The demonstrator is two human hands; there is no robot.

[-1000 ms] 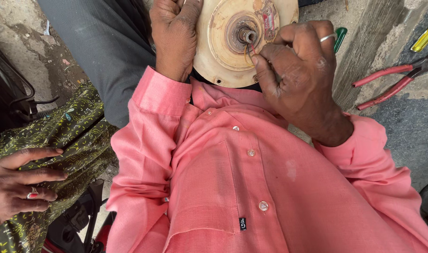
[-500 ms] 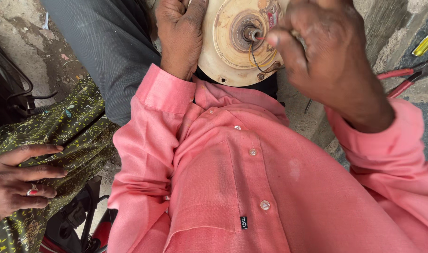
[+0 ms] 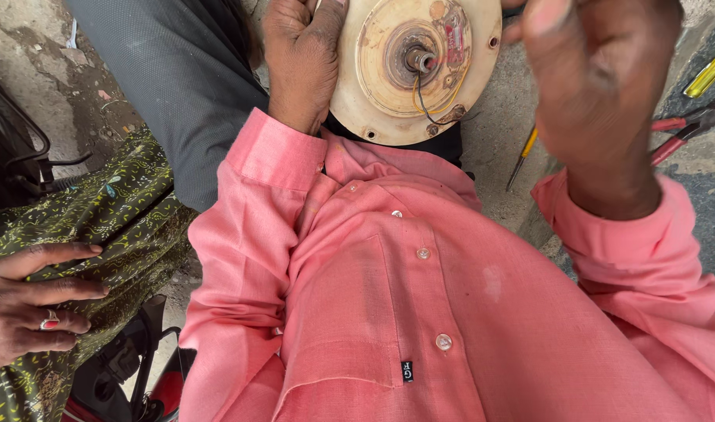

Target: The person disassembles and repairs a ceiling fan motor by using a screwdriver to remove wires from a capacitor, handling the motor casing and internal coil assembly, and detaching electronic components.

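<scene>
A round cream-coloured motor housing (image 3: 377, 98) rests on my lap, its metal shaft (image 3: 420, 59) pointing up. Thin black and yellow wires (image 3: 426, 98) curl out beside the shaft. My left hand (image 3: 299, 62) grips the housing's left rim. My right hand (image 3: 600, 86) hangs raised to the right of the housing, close to the camera and blurred. Its fingers are curled, and I cannot tell whether anything is in them. My pink shirt fills the lower half of the view.
Red-handled pliers (image 3: 686, 125) and a yellow-handled tool (image 3: 709, 70) lie on the concrete at the right. A thin screwdriver (image 3: 521, 156) lies below the housing. Another person's ringed hand (image 3: 29, 305) rests on green patterned cloth (image 3: 115, 227) at the left.
My right hand has left the shaft, where it was pinching at the wires, and risen right toward the camera. My left hand still holds the housing.
</scene>
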